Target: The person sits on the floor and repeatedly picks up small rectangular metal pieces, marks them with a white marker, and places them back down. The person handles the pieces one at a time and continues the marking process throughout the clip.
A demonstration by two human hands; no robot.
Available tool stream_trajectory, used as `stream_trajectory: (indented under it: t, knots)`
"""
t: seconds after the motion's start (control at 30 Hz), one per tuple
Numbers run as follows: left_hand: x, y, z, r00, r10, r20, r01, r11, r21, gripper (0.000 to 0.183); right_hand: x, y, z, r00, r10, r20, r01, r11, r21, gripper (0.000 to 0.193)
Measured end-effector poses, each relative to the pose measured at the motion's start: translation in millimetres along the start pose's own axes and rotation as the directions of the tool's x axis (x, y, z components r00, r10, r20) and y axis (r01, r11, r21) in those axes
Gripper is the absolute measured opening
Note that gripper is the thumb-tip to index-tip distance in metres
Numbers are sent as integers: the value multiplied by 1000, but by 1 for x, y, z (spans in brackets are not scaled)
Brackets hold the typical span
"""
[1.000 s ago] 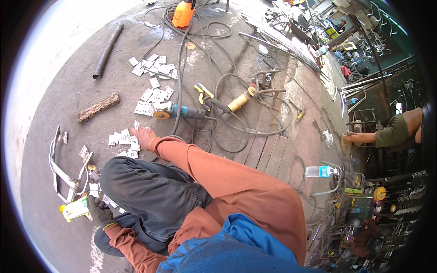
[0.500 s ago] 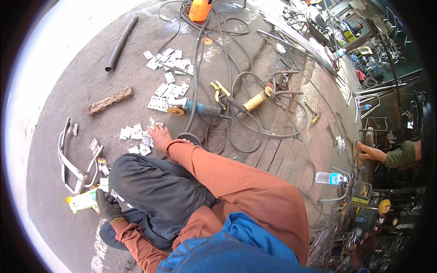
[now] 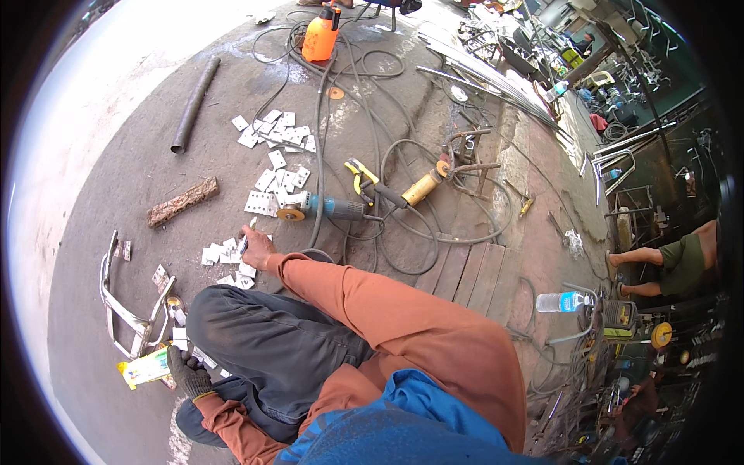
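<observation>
Left hand (image 3: pixel 188 373) closed round a packet (image 3: pixel 145 368); right hand (image 3: pixel 258 249) pinching a pale piece (image 3: pixel 253 222), probably one of the plates (image 3: pixel 215 251).
Lower left of the grinder (image 3: pixel 335 208) are the right hand and these plates, the packet farther that way; the log (image 3: pixel 184 202) lies straight left of it.

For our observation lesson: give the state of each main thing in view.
Left hand, gloved, gripping the packet
Packet, held; opened or sealed unclear
Right hand, bare, at the white plates
White plates, scattered in loose piles
Blue grinder, lying down, disc fitted
Orange sprayer, upright
Cables, loosely looped
Pipe, lying flat
</observation>
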State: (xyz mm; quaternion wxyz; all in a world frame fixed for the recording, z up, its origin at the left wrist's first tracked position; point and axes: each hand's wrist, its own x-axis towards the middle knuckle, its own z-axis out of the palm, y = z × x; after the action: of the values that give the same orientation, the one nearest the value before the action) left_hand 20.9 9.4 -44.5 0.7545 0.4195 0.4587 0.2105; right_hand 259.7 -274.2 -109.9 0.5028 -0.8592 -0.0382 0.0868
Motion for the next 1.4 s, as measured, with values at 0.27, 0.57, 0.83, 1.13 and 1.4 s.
stream_trajectory:
  t: [0.27, 0.57, 0.83, 1.13, 1.4]
  knots:
    - [-9, 2, 10, 992, 17, 121, -18, 1000, 6, 15, -24, -133, -82, 953, -299, -41, 283, 836, 470, 27]
    - [-23, 4, 9, 994, 42, 104, -36, 998, -57, 19, -118, -193, -125, 727, -495, 476, 343, 862, 373, 27]
    - [-38, 7, 22, 999, 30, 45, -27, 997, -68, 23, -136, -193, -120, 667, -632, 395, 644, 755, 119, 41]
    - [-41, 7, 25, 997, 59, 41, -54, 993, -106, 27, -127, -185, -141, 340, -777, 529, 839, 505, 202, 60]
    - [-49, 13, 31, 999, 36, 40, -32, 995, -99, 28, -134, -182, -137, 358, -848, 391, 854, 466, 229, 48]
